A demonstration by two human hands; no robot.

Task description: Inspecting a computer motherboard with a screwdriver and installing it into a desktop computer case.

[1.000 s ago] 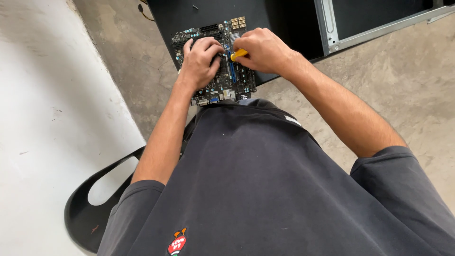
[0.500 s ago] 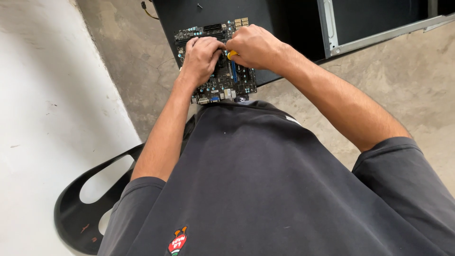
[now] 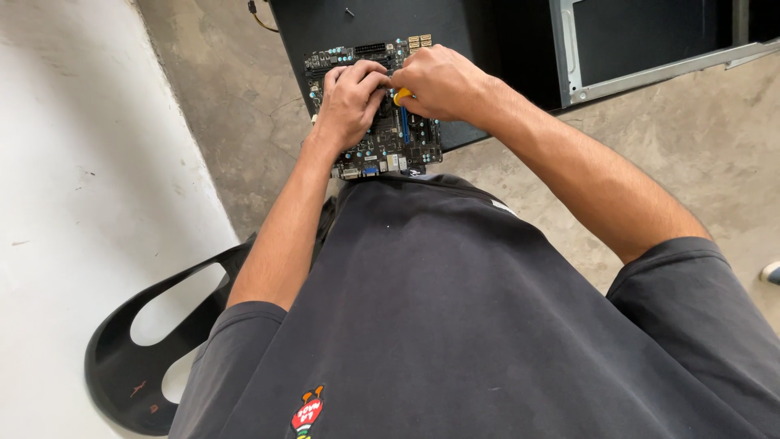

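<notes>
A dark computer motherboard [image 3: 410, 142] lies on a black mat [image 3: 455, 32] in front of my knees. My left hand [image 3: 349, 102] rests flat on the board's middle, fingers bent and pressing a part I cannot make out. My right hand [image 3: 439, 81] is closed around a small yellow-handled tool [image 3: 401, 95], its tip down on the board right beside my left fingertips. The two hands touch each other over the board's upper half.
An open grey computer case [image 3: 650, 49] lies at the upper right on the concrete floor. A black plastic chair [image 3: 130, 349] stands at the lower left beside a white wall. A cable end [image 3: 258, 15] lies at the mat's top left.
My right hand has drawn in closer to the left one over the board. The view has shifted slightly; the board stays in place.
</notes>
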